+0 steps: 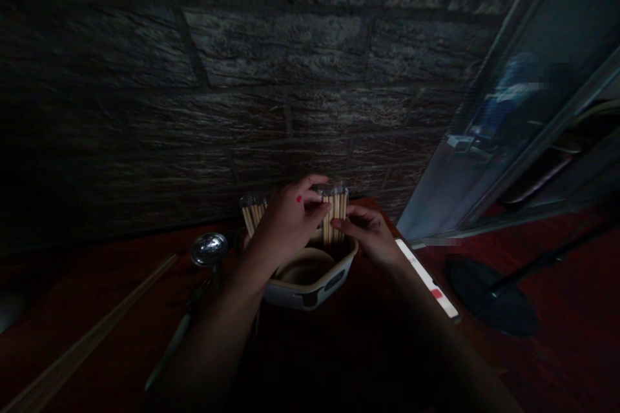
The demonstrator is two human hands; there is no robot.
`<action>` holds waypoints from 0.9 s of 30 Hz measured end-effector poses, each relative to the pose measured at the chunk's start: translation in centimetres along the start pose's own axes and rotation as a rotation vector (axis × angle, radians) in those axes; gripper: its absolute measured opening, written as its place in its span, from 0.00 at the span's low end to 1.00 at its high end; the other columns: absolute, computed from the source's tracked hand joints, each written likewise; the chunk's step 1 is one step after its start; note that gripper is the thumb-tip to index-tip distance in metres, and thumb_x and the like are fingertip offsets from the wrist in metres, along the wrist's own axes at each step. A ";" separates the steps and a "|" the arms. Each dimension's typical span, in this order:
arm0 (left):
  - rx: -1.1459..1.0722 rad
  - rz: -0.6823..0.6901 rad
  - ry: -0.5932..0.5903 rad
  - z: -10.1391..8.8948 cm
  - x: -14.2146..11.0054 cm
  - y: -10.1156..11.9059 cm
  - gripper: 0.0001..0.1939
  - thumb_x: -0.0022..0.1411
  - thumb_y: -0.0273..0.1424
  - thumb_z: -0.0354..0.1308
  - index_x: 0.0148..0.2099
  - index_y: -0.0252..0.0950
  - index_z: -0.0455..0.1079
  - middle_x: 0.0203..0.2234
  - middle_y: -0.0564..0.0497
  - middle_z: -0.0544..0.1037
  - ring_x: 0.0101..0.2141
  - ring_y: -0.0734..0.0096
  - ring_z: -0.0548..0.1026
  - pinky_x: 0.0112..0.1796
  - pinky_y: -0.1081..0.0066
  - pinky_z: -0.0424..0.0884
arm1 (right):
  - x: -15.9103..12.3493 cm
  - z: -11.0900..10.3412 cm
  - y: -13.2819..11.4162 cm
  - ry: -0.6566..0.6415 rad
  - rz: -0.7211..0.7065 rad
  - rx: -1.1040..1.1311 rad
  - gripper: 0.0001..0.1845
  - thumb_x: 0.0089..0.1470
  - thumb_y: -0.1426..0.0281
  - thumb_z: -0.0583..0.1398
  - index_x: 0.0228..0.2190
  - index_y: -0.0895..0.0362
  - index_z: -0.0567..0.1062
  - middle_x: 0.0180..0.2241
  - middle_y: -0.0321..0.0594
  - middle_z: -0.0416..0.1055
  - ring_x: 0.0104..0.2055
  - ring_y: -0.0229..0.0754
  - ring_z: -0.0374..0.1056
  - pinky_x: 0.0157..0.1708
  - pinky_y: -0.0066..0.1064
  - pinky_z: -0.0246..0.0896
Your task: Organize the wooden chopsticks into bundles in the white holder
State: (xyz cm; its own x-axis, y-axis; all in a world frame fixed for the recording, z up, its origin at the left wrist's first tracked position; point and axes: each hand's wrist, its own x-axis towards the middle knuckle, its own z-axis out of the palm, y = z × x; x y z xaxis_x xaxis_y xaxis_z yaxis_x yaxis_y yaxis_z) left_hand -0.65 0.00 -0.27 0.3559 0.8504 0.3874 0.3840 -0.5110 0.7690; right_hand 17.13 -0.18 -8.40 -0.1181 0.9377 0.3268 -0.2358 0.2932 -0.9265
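where fingers (317, 214) touch, chopsticks (338, 206) stand

**Left hand (289, 214) and right hand (372, 233) held near each other**

The left forearm (225, 319) and right forearm (423, 310) were angled inward. The left hand was held back upward, its fingers bent; 1 red mark (299, 199) was seen on it. The right hand was held slightly lower, its fingers partly curled, its thumb pointed left.

- Wall (320, 51) behind desk (140, 258)
- Basket (310, 302) on desk
- Bowl (305, 271) in basket, chopsticks (338, 213) behind it
- Ladle (209, 249) left of basket
- Sticks (97, 335) left of ladle
- Phone (426, 277) right of basket
- Stand (491, 300) on floor (576, 322), right of desk
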 end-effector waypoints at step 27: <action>-0.174 -0.081 -0.049 0.2 0.2 0.2 0.20 0.59 0.26 0.60 0.54 0.34 0.67 0.35 0.47 0.81 0.37 0.66 0.81 0.38 0.69 0.76 | -0.1 0.1 -0.2 0.019 0.008 -0.006 0.09 0.44 0.68 0.71 0.32 0.48 0.83 0.33 0.32 0.80 0.34 0.38 0.73 0.41 0.33 0.68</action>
State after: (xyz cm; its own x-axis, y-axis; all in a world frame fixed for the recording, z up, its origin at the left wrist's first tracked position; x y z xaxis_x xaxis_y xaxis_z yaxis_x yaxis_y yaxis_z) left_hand -0.33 0.03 -0.10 0.3722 0.8787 0.2989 0.2611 -0.4082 0.8748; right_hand 17.10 -0.30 -8.27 -0.1019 0.9431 0.3164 -0.2289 0.2873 -0.9301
